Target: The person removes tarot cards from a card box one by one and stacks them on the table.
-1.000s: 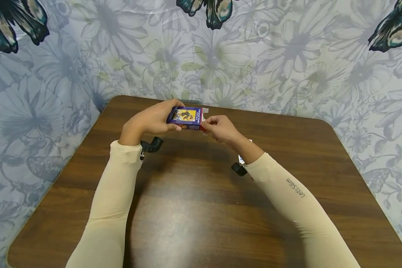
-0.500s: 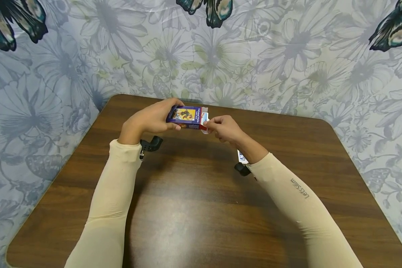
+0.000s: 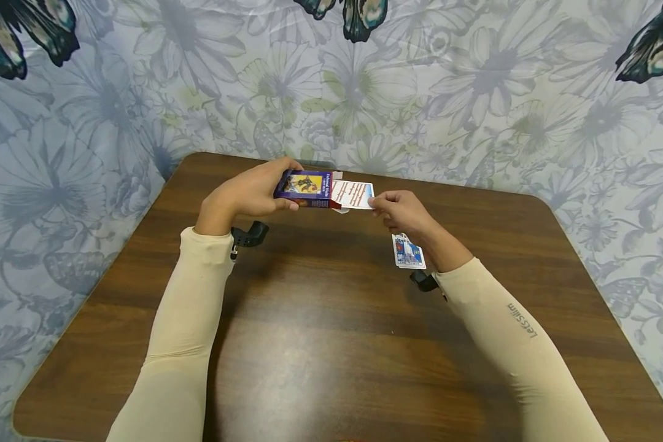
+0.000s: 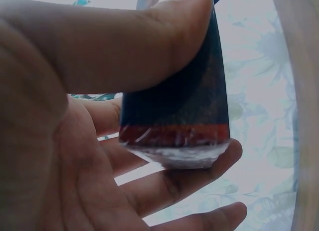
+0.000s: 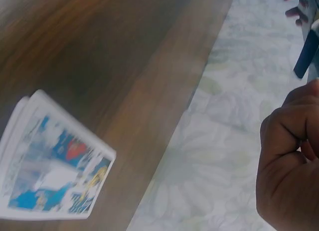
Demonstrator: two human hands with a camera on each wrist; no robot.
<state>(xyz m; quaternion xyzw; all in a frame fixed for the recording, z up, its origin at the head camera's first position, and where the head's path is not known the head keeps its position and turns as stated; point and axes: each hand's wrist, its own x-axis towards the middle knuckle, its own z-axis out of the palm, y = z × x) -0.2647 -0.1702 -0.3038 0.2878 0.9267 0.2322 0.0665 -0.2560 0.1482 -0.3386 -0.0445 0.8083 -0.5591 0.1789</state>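
Note:
My left hand (image 3: 251,191) grips a small purple card box (image 3: 305,187) with a yellow picture on its front, thumb on the near side and fingers around the far side. The box's flap end faces right and is open. A white card (image 3: 352,194) with red print sticks partly out of that end. Between the thumb and fingers of my right hand (image 3: 402,212), the card's outer edge is pinched. In the left wrist view the thumb lies across the dark side of the box (image 4: 179,106). Inside the box, the rest of the card is hidden.
A small stack of blue-and-white picture cards (image 3: 409,253) lies on the brown wooden table (image 3: 320,319), just below my right hand. Behind the table's far edge hangs a floral cloth (image 3: 464,110) with butterfly shapes.
My right hand has moved right, drawing the white card partly out of the box. The card stack under that wrist now shows more fully. The left hand has stayed almost in place.

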